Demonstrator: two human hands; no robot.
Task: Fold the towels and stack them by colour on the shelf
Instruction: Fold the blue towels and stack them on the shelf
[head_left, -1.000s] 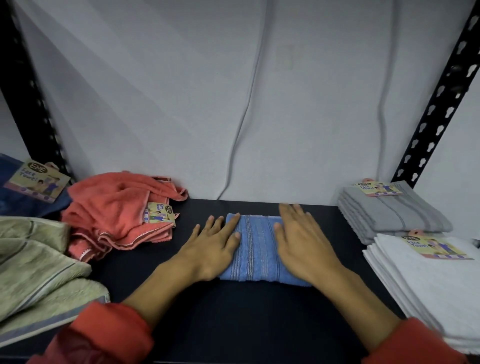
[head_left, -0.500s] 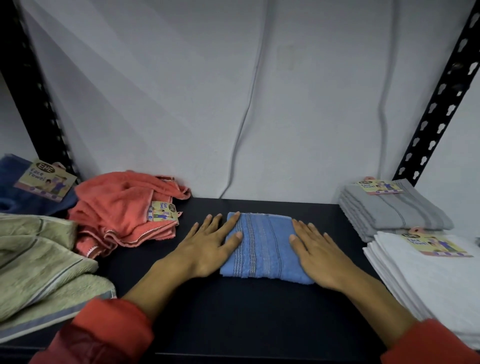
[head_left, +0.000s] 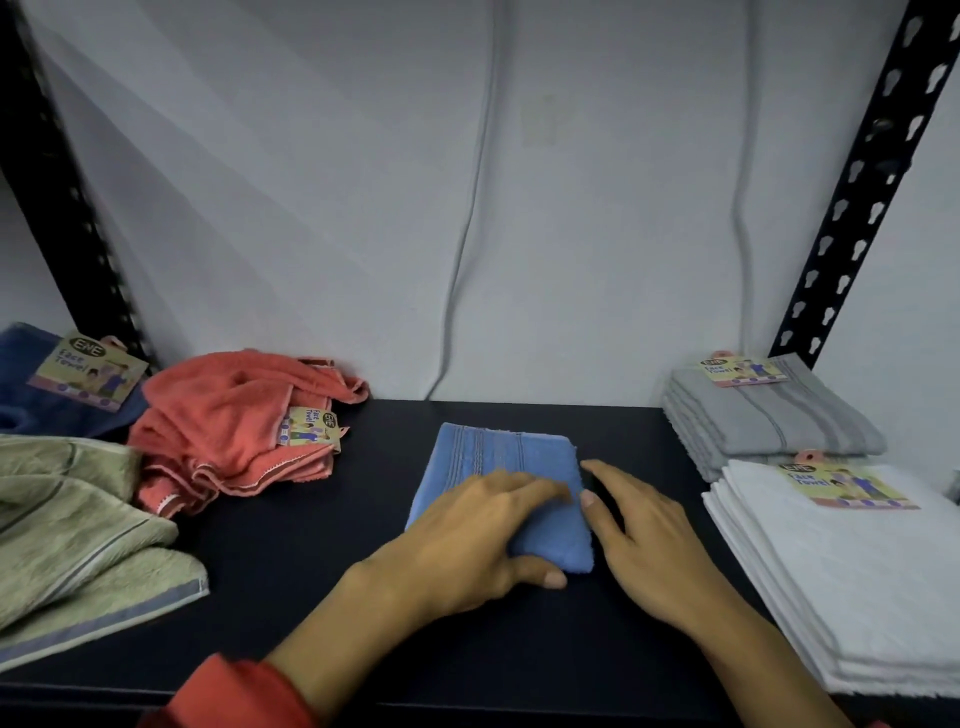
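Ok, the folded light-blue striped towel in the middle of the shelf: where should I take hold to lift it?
Pinch the folded light-blue striped towel at its thick near edge, coming from the front. The left hand already lies over that corner, thumb at the edge; the right hand rests just right of it.

A pale grey wall (head_left: 322, 208) fills the upper and middle part of the frame. Two thin grey cables hang down on it: one cable (head_left: 470, 228) runs from the top centre down to the middle of the frame, and the second cable (head_left: 740, 208) runs down at the right of centre. A black metal upright (head_left: 862, 187) with keyhole slots crosses the upper right corner at a slant, and another black upright (head_left: 57, 197) stands slanted at the left edge.
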